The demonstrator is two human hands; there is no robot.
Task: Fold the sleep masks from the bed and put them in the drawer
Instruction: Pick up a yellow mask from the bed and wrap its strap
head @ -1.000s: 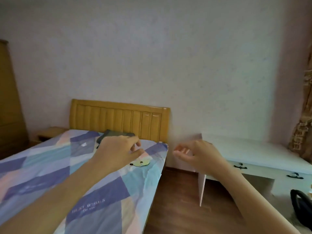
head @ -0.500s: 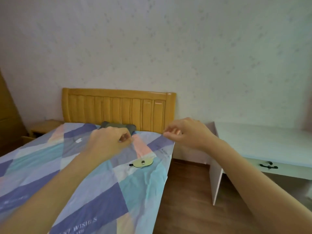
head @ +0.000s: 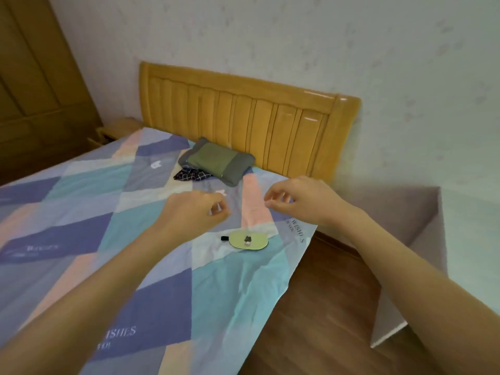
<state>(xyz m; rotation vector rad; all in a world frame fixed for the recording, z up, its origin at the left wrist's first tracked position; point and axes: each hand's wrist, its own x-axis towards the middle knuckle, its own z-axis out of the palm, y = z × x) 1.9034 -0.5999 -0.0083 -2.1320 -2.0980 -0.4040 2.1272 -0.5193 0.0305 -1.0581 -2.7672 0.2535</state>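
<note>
A pale green sleep mask lies flat on the bed near its right edge. Both hands hover just above it: the left hand and right hand have fingers loosely curled, grasping nothing.

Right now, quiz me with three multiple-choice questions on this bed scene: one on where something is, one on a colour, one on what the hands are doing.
1. Where does the mask lie?
A. on the bed's right part
B. on the pillow
C. on the floor

2. What colour is the mask?
A. red
B. pale yellow-green
C. black

3. What are the hands holding?
A. the mask
B. the pillow
C. nothing

Answers:
1 A, it lies flat on the bed near its right edge, nearer than the pillow.
2 B, its face is pale yellow-green.
3 C, the left hand and right hand hover above the mask with fingers curled, empty.
</note>
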